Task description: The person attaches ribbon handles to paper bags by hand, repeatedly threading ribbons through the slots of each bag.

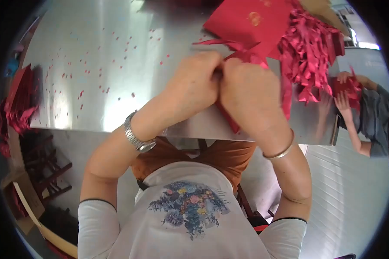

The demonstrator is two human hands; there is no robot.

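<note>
We work with both hands close together at the near edge of the metal tabletop (73, 64), and between them we hold a piece of red paper (229, 117). The left hand (193, 84) and the right hand (250, 93) touch each other at the fingertips, and they are closed in a pinch on the upper part of the paper; the fingers themselves are turned away from us, so we cannot tell exactly how many of them grip it. The paper sticks out below the hands as a narrow red corner and above them as a thin torn strip. We judge that this paper is very light and thin, a little stiff like card when it is flat, but it bends and tears easily. It is not slippery, dry fingers hold it well. The best place to take it is, we think, near the line where it must separate, with the two pinches just beside each other, because a grip far from that line lets the sheet flop and tear crooked. A flat red sheet with a gold mark (250, 19) lies farther on the tabletop, and to the right of it is a pile of red paper strips (309, 52). Small red paper bits (80, 93) are scattered on the left part. At the right edge another person's hands (343, 93) hold red paper too.
</note>
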